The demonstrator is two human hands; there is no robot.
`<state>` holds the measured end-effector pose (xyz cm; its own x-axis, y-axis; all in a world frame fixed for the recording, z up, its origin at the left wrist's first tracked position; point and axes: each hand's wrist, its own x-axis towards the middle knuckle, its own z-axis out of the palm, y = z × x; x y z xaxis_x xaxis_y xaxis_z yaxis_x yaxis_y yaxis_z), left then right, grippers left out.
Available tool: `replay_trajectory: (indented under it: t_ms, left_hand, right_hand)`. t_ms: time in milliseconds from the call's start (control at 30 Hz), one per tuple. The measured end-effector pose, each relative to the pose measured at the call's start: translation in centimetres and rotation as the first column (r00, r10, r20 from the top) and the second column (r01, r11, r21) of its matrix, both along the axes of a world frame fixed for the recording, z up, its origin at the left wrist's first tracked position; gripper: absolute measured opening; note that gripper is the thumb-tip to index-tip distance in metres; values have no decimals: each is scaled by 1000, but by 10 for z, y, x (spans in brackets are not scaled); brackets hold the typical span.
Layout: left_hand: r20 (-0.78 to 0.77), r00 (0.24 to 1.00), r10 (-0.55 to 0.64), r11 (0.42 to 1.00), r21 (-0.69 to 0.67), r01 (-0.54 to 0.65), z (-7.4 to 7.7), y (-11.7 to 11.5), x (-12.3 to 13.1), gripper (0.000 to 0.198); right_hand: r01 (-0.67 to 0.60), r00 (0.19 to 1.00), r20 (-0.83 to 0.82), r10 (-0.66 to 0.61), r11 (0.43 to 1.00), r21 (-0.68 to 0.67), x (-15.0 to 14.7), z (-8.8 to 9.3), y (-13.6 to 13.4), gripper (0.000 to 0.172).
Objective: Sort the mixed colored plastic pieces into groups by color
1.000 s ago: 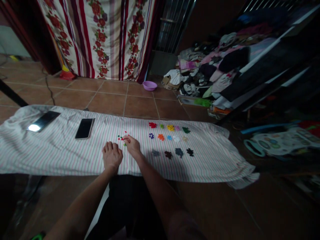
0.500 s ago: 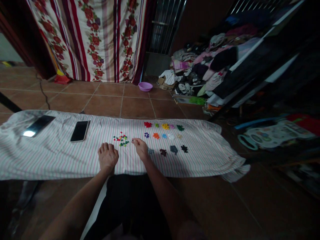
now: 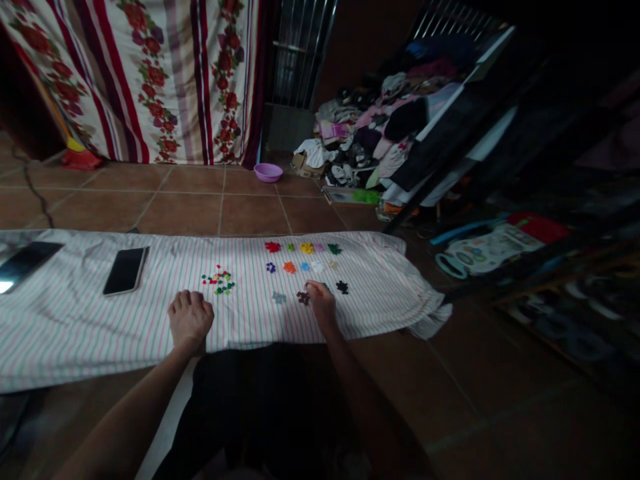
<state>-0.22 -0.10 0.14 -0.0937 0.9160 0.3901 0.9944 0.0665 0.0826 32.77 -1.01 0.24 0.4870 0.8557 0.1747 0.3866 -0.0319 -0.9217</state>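
My left hand (image 3: 191,319) rests on the striped cloth (image 3: 150,333), fingers curled in, below a mixed pile of tiny coloured pieces (image 3: 223,289) in red, green and yellow. My right hand (image 3: 323,303) is pinched closed above the sorted piles, beside the brown pieces (image 3: 303,298); whatever its fingertips hold is too small to name. It partly covers the dark grey pile. Around it lie black pieces (image 3: 342,287), light grey pieces (image 3: 279,297), white pieces (image 3: 318,267), orange pieces (image 3: 289,267) and blue pieces (image 3: 305,266).
Farther back are red pieces (image 3: 272,247), yellow pieces (image 3: 307,247) and dark green pieces (image 3: 335,249). A phone (image 3: 125,271) and a dark tablet-like device (image 3: 27,263) lie on the left. Beyond stand a purple basin (image 3: 269,173) and a heap of clothes (image 3: 370,133).
My right hand has moved right, from beside the mixed pile to the brown and dark grey pieces. My left hand stays on the cloth. The view has turned to the right.
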Motion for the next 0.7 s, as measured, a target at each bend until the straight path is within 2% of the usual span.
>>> replay_trajectory:
  t_ms: [133,267,367,533,700]
  left_hand:
    - [-18,1000,-3,1000,-16,2,-1,0,0,31]
    - [-27,1000,5,1000,-28,-6,-1,0,0,32]
    - [-44,999,13,999,-32,-15,0,0,0,32]
    - [-48,999,7,1000,-26,-8,2,-1,1,34]
    - [-49,999,13,999,-44,-16,4,-1,1,34]
  right_hand:
    - [202,978,46,-202,979,8,51,-6,-17,40]
    - [298,953,58,-299,954,17,91,-15,-29,44]
    - [356,923,156,-352,935,3,111,-20,-31,43]
    - [398,894,239,-378,916,-41,132,-23,-22,42]
    - [325,918,270,-292,942,-86,138,-26,-14,38]
